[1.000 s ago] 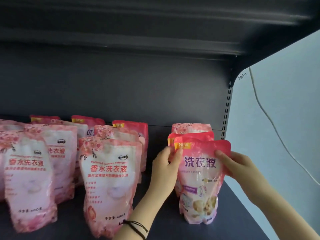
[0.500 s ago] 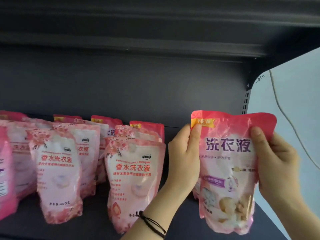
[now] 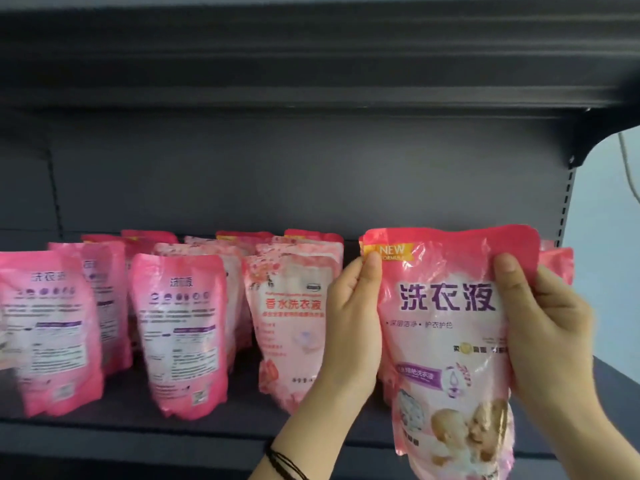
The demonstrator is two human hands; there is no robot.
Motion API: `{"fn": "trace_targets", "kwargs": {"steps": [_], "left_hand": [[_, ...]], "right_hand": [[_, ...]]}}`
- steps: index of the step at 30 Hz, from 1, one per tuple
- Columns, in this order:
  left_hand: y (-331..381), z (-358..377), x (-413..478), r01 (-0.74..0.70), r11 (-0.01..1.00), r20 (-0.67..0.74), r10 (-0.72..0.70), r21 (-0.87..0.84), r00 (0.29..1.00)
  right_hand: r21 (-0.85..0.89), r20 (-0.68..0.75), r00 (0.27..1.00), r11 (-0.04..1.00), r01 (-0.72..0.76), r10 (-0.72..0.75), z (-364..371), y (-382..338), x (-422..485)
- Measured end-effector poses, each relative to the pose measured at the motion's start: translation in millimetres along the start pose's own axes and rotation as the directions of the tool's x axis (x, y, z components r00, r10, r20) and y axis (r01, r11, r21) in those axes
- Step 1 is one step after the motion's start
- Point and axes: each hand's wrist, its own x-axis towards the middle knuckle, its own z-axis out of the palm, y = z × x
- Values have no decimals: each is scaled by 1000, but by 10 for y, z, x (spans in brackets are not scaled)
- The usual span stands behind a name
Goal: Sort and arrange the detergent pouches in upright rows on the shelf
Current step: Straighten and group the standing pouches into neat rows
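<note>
A pink detergent pouch point(image 3: 446, 341) with purple lettering and a yellow NEW tag hangs upright in front of the shelf's right end. My left hand point(image 3: 353, 327) grips its left edge and my right hand point(image 3: 543, 334) grips its right edge, thumbs on the front. Its bottom hangs below the shelf's front edge. Behind it, more pink pouches point(image 3: 557, 268) stand at the shelf's right end, mostly hidden. Several pouches stand upright in rows to the left: a flowered pale pink pouch point(image 3: 287, 323) beside my left hand, and two back-facing pouches point(image 3: 183, 327) further left.
The dark shelf board point(image 3: 138, 431) has bare room along its front edge. A dark back panel point(image 3: 277, 174) and an upper shelf point(image 3: 311, 64) close the space above. A slotted upright post point(image 3: 564, 202) and a pale wall point(image 3: 609, 254) lie at the right.
Both hands lifted the pouch off the shelf's right end and brought it up and toward me. The view has swung left, showing more pouches on the left.
</note>
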Motion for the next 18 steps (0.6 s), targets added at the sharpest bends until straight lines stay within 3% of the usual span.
{"fn": "trace_targets", "kwargs": {"steps": [8, 18], "left_hand": [[161, -1006, -23, -37, 988, -165, 62, 152, 984], [-316, -1245, 150, -146, 948, -413, 258, 284, 873]], "right_hand": [[115, 28, 986, 979, -166, 164, 1220, 62, -561], [63, -191, 977, 995, -80, 91, 1817, 587, -650]]}}
